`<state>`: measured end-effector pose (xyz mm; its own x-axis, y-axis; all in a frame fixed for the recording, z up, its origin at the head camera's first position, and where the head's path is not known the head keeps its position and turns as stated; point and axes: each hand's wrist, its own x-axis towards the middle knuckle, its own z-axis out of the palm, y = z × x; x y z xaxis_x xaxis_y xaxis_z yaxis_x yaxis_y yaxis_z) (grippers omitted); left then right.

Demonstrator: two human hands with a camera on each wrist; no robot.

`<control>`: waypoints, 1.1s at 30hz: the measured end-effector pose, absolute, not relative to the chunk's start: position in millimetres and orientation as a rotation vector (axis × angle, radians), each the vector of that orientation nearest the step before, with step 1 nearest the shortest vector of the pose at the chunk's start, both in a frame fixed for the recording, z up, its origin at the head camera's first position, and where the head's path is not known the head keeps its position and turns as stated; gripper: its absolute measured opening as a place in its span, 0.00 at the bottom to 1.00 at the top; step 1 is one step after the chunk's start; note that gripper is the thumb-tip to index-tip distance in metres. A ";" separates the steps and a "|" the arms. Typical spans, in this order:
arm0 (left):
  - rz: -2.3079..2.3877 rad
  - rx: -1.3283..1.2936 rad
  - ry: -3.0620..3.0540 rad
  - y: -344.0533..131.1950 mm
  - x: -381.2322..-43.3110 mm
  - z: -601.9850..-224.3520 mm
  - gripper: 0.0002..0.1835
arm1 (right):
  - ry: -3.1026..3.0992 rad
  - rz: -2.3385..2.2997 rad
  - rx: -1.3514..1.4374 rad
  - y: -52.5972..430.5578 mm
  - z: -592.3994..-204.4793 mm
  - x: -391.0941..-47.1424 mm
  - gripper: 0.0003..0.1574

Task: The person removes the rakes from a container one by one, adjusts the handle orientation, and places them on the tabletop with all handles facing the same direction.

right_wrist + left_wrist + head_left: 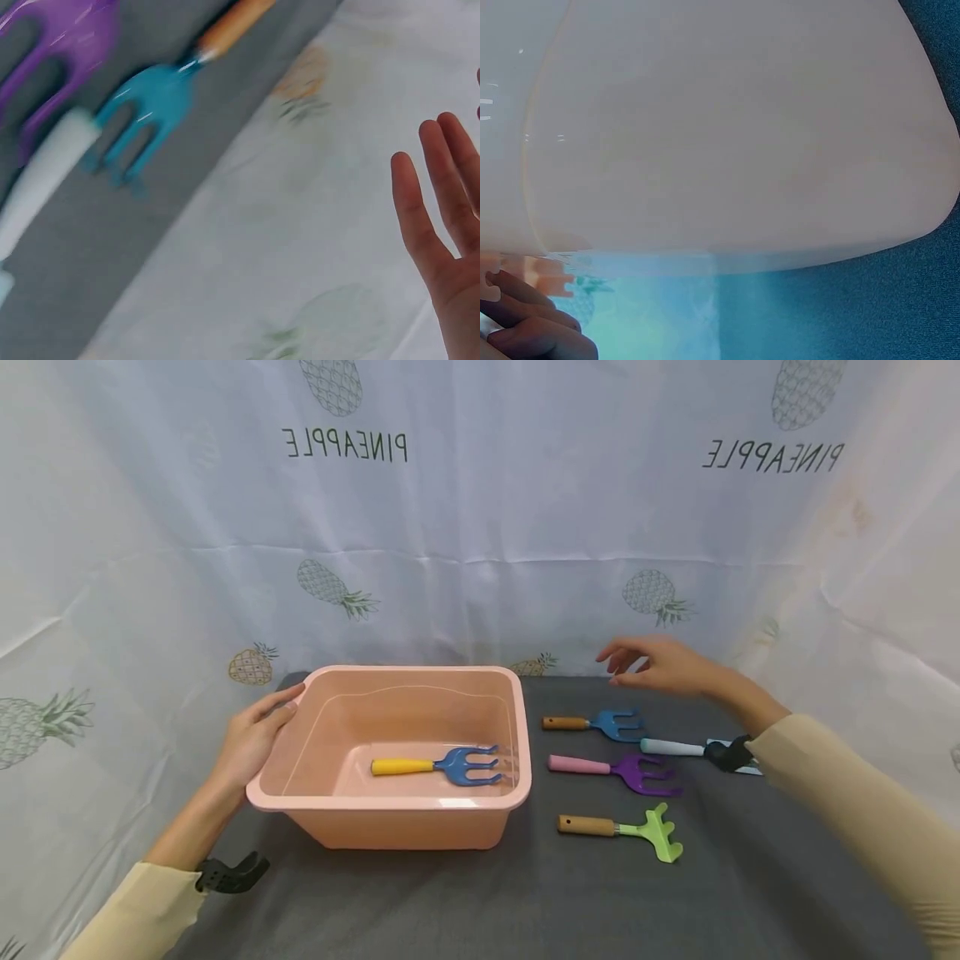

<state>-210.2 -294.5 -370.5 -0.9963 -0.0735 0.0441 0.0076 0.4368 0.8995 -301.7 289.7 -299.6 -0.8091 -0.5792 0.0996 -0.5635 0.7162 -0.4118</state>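
At the left end of a pink plastic basin [390, 827], my left hand [251, 739] grips the rim. In the left wrist view its fingers [536, 330] are at the lower left, beside the basin's wall [742, 135]. Inside the basin lies a blue hand fork with a yellow handle [405, 767]. My right hand [660, 664] is in the air behind the tools, fingers apart and holding nothing. Nearest to it is a blue hand fork with a wooden handle [570, 723]. A purple hand fork with a pink handle [581, 765] lies closer to the front.
A green hand rake with a wooden handle [588, 825] lies frontmost in the right-hand group. A white-handled tool [671, 747] is partly hidden under my right forearm. Dark grey cloth [480, 902] covers the table, and a white pineapple-print curtain [487, 510] hangs behind.
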 end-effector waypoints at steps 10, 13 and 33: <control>-1.635 0.056 -2.588 -293.9 -210.1 -371.3 0.31 | 2.812 -0.713 -1.116 208.2 -268.6 -285.6 0.21; -1.624 0.064 -2.595 -293.3 -209.7 -370.4 0.32 | 2.766 -0.727 -1.189 183.6 -261.8 -282.6 0.20; -1.619 0.083 -2.600 -293.5 -210.6 -371.1 0.31 | 2.252 -0.823 -1.225 32.5 -270.4 -307.9 0.27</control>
